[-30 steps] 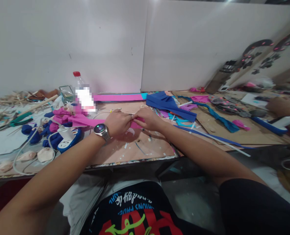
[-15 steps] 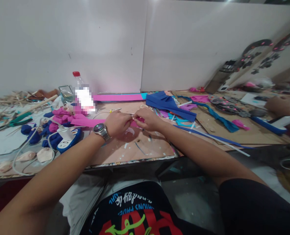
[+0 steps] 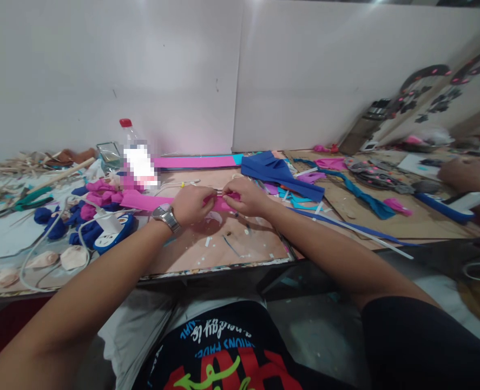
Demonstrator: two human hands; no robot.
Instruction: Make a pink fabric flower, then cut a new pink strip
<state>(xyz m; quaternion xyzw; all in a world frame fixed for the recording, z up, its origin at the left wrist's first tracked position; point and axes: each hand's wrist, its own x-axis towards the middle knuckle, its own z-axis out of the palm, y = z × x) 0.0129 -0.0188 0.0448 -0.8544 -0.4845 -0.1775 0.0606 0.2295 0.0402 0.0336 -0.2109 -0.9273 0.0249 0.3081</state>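
- Cluttered surface [image 3: 240, 246] below a white wall.
- Pink strip [image 3: 142, 200] lies across it, running left from the hands.
- Left hand [image 3: 191, 205] and right hand [image 3: 245, 196]: fingers pinched on the strip's right end.

I sit facing two white wall panels [image 3: 240, 76] that meet at a thin upright seam just right of the middle. A long wooden table [image 3: 386, 216] runs along them from left to right. Soft light glows pinkish on the wall low behind the table. Below the table's edge, a grey floor [image 3: 316, 336] shows.
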